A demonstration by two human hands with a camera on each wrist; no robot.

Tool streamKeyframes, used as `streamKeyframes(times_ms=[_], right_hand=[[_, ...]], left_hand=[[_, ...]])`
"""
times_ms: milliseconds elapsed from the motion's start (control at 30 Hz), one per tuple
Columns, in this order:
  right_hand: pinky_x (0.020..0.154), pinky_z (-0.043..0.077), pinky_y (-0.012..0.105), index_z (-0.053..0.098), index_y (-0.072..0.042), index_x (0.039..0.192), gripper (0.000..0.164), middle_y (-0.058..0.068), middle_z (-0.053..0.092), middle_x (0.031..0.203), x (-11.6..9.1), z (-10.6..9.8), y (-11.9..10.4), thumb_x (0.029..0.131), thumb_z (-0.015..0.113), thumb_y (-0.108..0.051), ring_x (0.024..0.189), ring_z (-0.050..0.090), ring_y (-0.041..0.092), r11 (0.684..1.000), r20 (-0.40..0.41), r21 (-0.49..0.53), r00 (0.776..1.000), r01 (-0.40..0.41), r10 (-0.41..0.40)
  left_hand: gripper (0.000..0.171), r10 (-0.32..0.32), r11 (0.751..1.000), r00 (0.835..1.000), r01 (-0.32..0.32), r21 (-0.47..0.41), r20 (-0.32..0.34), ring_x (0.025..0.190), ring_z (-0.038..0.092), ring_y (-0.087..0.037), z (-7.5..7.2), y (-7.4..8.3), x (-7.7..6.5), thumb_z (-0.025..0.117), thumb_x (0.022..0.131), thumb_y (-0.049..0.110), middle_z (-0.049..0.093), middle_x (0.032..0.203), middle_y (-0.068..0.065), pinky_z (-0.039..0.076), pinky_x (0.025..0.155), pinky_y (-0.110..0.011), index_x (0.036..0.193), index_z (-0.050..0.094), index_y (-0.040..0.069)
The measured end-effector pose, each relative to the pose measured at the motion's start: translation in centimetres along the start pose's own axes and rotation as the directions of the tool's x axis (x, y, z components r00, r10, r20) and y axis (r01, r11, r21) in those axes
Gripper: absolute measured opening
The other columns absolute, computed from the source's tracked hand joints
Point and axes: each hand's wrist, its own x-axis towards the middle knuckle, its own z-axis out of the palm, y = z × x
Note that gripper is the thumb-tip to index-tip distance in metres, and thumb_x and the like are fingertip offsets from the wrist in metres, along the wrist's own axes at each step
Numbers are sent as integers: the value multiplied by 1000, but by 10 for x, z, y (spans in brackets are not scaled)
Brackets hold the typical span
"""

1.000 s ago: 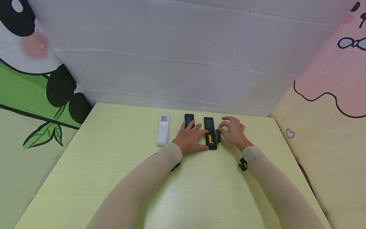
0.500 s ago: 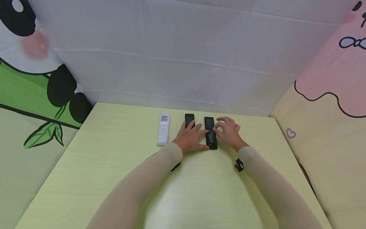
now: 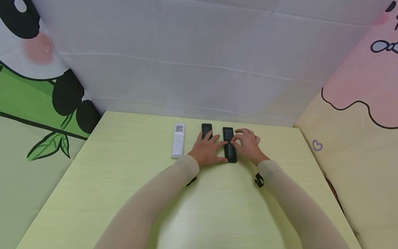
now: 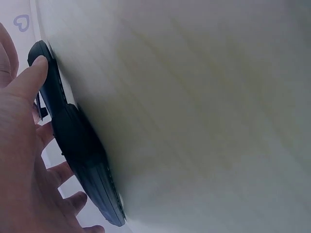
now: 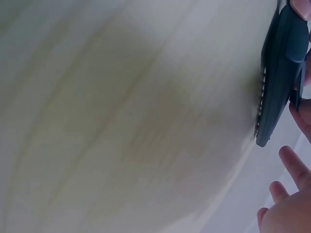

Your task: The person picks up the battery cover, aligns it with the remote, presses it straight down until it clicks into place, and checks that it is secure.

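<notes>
A black remote control [image 3: 228, 134] lies back side up near the table's far edge. My right hand [image 3: 247, 145] pinches a small black battery cover [image 5: 299, 92] between thumb and forefinger, over the remote's battery compartment. The cover stands slightly raised from the remote in the right wrist view. My left hand [image 3: 206, 150] spreads its fingers, with thumb and forefinger touching the same remote's left side; the thumb [image 4: 36, 73] sits at its near end. Under the left hand lies a second black remote [image 3: 206, 128], its lower part hidden by the hand.
A white remote [image 3: 178, 141] lies face down left of the hands, a printed label at its top. The pale table [image 3: 130, 166] meets a white cloth wall [image 3: 186, 69] behind. Cartoon-printed side panels stand left and right.
My right hand has moved left with the battery cover, from beside the remote to over its compartment. The yellow battery seen earlier is now covered. My left hand has stayed in place.
</notes>
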Motion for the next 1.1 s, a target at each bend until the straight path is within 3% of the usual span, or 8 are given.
streamKeyframes(times_ms=[333,600,833,933,1100], right_hand=[[128,26,84,85,-14,109,19,23,59,174,-3,2,0,116,75,-28,169,36,59,999,-17,36,999,-32,33],[128,27,82,80,-15,117,18,23,58,175,-3,5,4,117,75,-32,171,36,56,994,12,54,996,-91,91],[127,26,83,77,-15,122,18,24,59,173,-1,7,6,115,77,-31,169,36,58,993,4,78,996,-92,92],[128,25,83,76,-14,128,21,25,59,174,-1,8,7,115,77,-31,170,35,58,991,12,83,994,-105,104],[131,25,79,69,-12,151,41,24,61,173,-1,6,5,118,74,-35,170,39,54,994,49,42,994,-99,97]], left_hand=[[86,0,1000,1000,0,-8,2,188,19,-41,0,1,-1,62,108,86,36,196,-3,15,150,-76,183,43,46],[86,-1,1000,1000,1,-30,-1,188,19,-41,1,2,-4,62,108,86,36,196,-3,14,151,-76,182,43,47],[86,-5,1000,1000,5,-30,-1,188,19,-41,4,0,-3,62,108,86,36,196,-2,14,151,-76,182,43,47],[87,-5,1000,1000,6,-25,2,188,19,-40,4,0,-2,62,108,86,36,196,-2,14,151,-76,183,42,48],[85,5,1000,1000,-5,-8,3,188,20,-40,5,-4,-2,57,110,86,36,196,-3,16,150,-76,184,40,46]])
